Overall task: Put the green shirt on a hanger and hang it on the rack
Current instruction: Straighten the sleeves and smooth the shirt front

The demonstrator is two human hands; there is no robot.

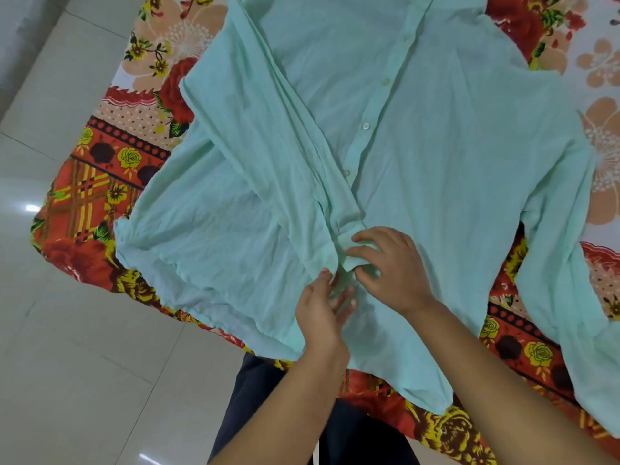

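The pale green button-up shirt lies spread flat on a bed, front side up, its button placket running down the middle. One sleeve is folded diagonally across the front, its cuff ending near the hem. My right hand pinches that cuff between thumb and fingers. My left hand lies just below it, fingers straight, touching the fabric beside the cuff. The other sleeve trails down along the bed's right side. No hanger and no rack are in view.
The bed carries a red floral bedsheet, its corner at the left. Pale glossy floor tiles fill the left and lower left. My dark trousers stand against the bed's near edge.
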